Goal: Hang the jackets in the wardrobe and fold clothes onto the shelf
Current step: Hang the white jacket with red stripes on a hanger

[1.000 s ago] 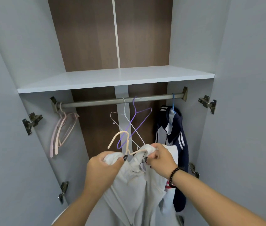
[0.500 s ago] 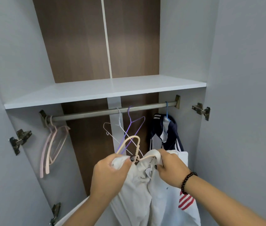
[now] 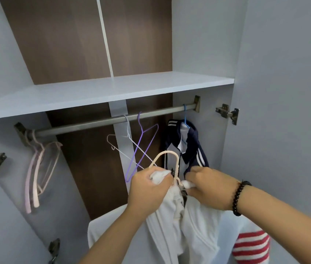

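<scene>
Nearest, the left hand (image 3: 149, 189) grips a bunched shoulder of the white jacket (image 3: 187, 225), fingers curled round the cloth. The right hand (image 3: 206, 187) pinches the other shoulder at the collar; a dark bead bracelet (image 3: 239, 199) sits on that wrist. The jacket hangs from both hands below the rail, on a cream hanger (image 3: 167, 159) whose hook rises between the hands, not on the rail. A red-and-white striped cuff (image 3: 250, 244) shows low right. Behind, a purple hanger (image 3: 143, 147) and a white wire hanger (image 3: 124, 147) hang bare on the rail (image 3: 93, 124). A navy jacket (image 3: 190, 145) hangs at the rail's right end, pink hangers (image 3: 36, 168) at its left. Above is the white shelf (image 3: 103, 92).
</scene>
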Available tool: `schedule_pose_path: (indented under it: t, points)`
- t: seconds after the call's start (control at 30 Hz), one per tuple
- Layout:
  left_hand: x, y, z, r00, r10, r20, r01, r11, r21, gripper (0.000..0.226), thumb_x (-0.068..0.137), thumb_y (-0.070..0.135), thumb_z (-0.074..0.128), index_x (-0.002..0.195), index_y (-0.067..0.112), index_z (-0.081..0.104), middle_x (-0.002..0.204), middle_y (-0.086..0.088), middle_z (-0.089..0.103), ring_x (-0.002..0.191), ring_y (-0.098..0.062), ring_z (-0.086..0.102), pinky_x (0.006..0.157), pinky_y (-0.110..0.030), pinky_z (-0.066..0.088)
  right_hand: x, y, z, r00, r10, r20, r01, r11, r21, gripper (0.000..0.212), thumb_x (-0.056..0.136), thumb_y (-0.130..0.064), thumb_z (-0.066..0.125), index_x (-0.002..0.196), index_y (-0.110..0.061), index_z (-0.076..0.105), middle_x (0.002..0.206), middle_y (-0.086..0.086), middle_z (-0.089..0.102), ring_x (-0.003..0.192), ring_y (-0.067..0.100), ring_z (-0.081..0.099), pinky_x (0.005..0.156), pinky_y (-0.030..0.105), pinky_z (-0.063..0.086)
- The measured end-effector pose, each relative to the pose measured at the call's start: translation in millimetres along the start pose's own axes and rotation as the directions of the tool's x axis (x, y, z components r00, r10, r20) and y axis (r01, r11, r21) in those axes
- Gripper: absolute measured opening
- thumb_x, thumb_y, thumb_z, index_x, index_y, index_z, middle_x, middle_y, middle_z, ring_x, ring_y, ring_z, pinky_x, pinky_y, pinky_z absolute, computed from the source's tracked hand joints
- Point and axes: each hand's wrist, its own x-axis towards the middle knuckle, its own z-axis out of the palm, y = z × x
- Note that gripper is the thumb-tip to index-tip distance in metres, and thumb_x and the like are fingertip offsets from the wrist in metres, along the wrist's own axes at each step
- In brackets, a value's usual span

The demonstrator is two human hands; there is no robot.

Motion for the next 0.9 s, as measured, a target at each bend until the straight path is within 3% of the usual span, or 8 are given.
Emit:
schedule_pose_path:
  t: [0.07,0.13,0.27,0.37,0.53,0.7,0.83,0.9]
  points:
    - [4,-7,10,0.999,-0.029,-0.016,0.029,0.999,0.032,0.008,0.067,0.043,0.064,0.072,0.04,0.069,0.074,0.018,0.07,0.073,-0.001,0.065,0.065,-0.017,0.05,4,9,11,0.999,0.02,0.043,-0.024,0.996,0.082,0.017,0.098,-0.039,0.041,0.092,-0.024,0.046,0.091,-0.001,0.058,0.078,0.021,0.055,0.066,0.031,0.044]
    - [5,-15,19,0.996,-0.039,-0.083,0.05,0.989,0.137,0.006,0.075,0.041,0.069,0.074,0.045,0.065,0.077,0.025,0.067,0.077,0.003,0.062,0.066,-0.014,0.046,7,15,23,1.0,0.025,-0.009,-0.022,0.98,0.196,0.01,0.098,-0.036,0.043,0.097,-0.027,0.048,0.083,-0.001,0.061,0.074,0.02,0.055,0.065,0.034,0.047]
    - [1,-25,47,0.984,0.061,-0.165,-0.006,0.948,0.318,0.015,0.086,0.042,0.066,0.099,0.038,0.067,0.09,0.02,0.067,0.086,0.0,0.056,0.077,-0.021,0.044,1,40,29,0.99,0.119,-0.068,-0.09,0.939,0.332,0.011,0.096,-0.024,0.047,0.098,-0.031,0.056,0.073,-0.005,0.061,0.069,0.017,0.057,0.068,0.037,0.051]
    - [-2,-29,74,0.996,-0.018,-0.083,0.034,0.98,0.196,0.027,0.087,0.044,0.065,0.113,0.036,0.065,0.1,0.026,0.064,0.095,0.001,0.058,0.084,-0.02,0.047,-6,66,21,0.979,0.204,-0.019,-0.186,0.923,0.336,0.012,0.094,-0.019,0.047,0.091,-0.025,0.057,0.075,0.0,0.063,0.073,0.022,0.06,0.07,0.038,0.053]
    - [9,-37,117,0.984,-0.141,-0.104,0.155,0.978,0.139,0.023,0.092,0.023,0.063,0.113,0.031,0.067,0.093,0.021,0.069,0.087,-0.003,0.064,0.073,-0.011,0.045,1,101,7,0.963,0.263,-0.054,-0.24,0.935,0.26,0.015,0.086,-0.009,0.044,0.078,-0.016,0.054,0.071,0.003,0.058,0.073,0.027,0.06,0.058,0.033,0.048]
    - [25,-38,149,0.967,-0.165,-0.194,0.209,0.949,0.236,0.015,0.085,0.021,0.072,0.1,0.023,0.073,0.077,0.021,0.063,0.071,-0.002,0.061,0.063,-0.002,0.038,5,131,12,0.952,0.301,-0.063,-0.273,0.921,0.278,0.017,0.085,-0.008,0.046,0.082,-0.017,0.061,0.077,0.003,0.062,0.07,0.026,0.056,0.053,0.027,0.041]
    - [30,-39,167,0.937,-0.242,-0.254,0.304,0.921,0.243,0.026,0.073,0.024,0.082,0.068,0.008,0.062,0.058,-0.006,0.057,0.052,-0.013,0.041,0.051,-0.018,0.035,7,154,19,0.941,0.329,-0.079,-0.288,0.902,0.322,0.016,0.08,-0.004,0.044,0.079,-0.013,0.057,0.066,0.001,0.053,0.06,0.024,0.047,0.049,0.027,0.035]
    - [31,-35,174,0.927,-0.268,-0.264,0.329,0.917,0.225,0.028,0.07,0.023,0.083,0.065,0.009,0.059,0.056,-0.004,0.054,0.049,-0.009,0.038,0.05,-0.018,0.035,10,162,22,0.938,0.335,-0.086,-0.287,0.893,0.346,0.015,0.078,-0.003,0.044,0.077,-0.012,0.056,0.063,0.001,0.05,0.058,0.023,0.045,0.049,0.027,0.035]
